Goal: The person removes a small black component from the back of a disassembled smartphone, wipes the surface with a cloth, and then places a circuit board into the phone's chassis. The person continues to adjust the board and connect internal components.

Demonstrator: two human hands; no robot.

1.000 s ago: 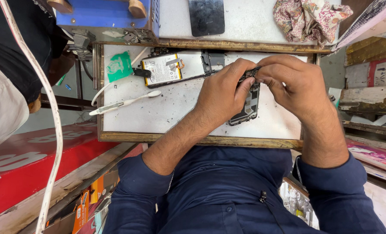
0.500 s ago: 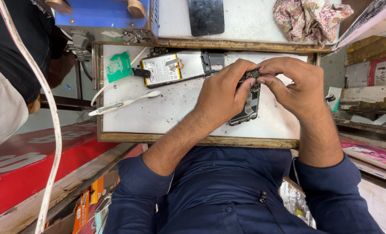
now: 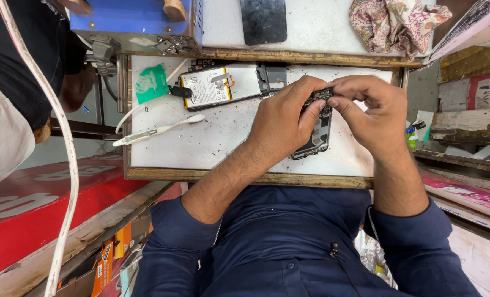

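Left hand [image 3: 280,124] and right hand [image 3: 374,110] each pinch the top edge of the opened phone [image 3: 315,135], steadying it flat on the bench [image 3: 228,143] for close work.

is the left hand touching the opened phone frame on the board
Touching. The head view shows the left hand lying over the phone frame, fingertips pressed on its top end beside the right hand.

Floral pink cloth [image 3: 397,22], blue box [image 3: 135,19], green card [image 3: 151,84], white worktop [image 3: 228,137].

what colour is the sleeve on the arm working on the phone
Dark navy blue, seen in the head view: the left sleeve is pushed up the forearm.
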